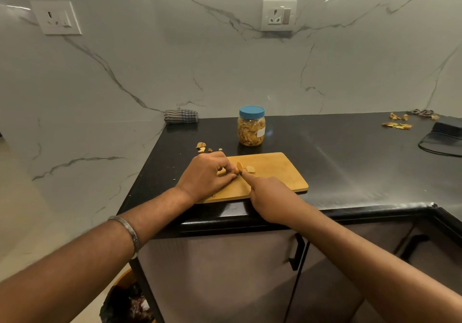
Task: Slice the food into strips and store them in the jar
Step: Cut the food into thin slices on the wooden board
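Meanwhile left hand pinches food; right hand grip unclear; jar label blank.

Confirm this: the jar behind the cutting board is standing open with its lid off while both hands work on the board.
Not quite. The head view shows the jar closed, its blue lid on. It does stand behind the cutting board, where the left hand and right hand work.

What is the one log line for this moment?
step: slicing | left hand: holds food on board | right hand: holds knife, mostly hidden | jar: lid on
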